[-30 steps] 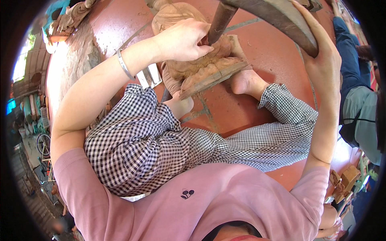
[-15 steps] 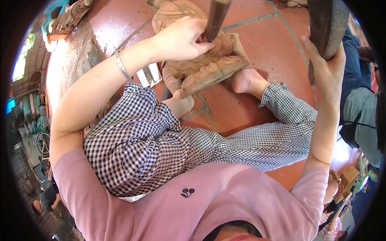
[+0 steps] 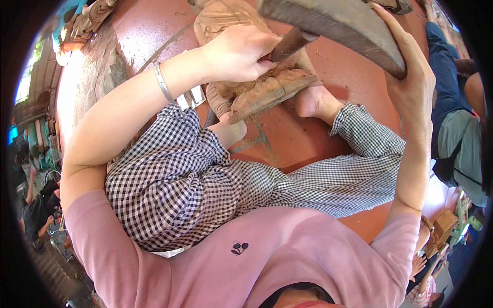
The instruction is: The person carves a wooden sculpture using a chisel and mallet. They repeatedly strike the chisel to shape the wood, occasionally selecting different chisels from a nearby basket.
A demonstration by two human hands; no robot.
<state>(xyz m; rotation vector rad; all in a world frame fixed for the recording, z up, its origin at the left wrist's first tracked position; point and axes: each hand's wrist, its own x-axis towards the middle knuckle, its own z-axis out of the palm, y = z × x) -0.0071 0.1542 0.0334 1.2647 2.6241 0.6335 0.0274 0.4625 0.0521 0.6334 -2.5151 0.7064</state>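
A brown wooden carving with a flat base lies on the floor between my bare feet. My left hand is closed around a chisel, whose dark round handle slants up to the right over the carving. The chisel's cutting end is hidden behind the hand and the carving. To the right, my right hand grips a heavy, curved wooden mallet. The mallet reaches across to the left, and its side is at the chisel's butt end, seemingly touching it.
Red floor tiles surround the carving. Flat pale metal tools lie beside my left foot. A rough log lies along the left. At the right a person's legs stretch close by. Wood blocks stand at lower right.
The mallet has swung from upright at the right to lying leftward at the chisel's butt. My right hand has turned with it. The chisel handle leans further to the right.
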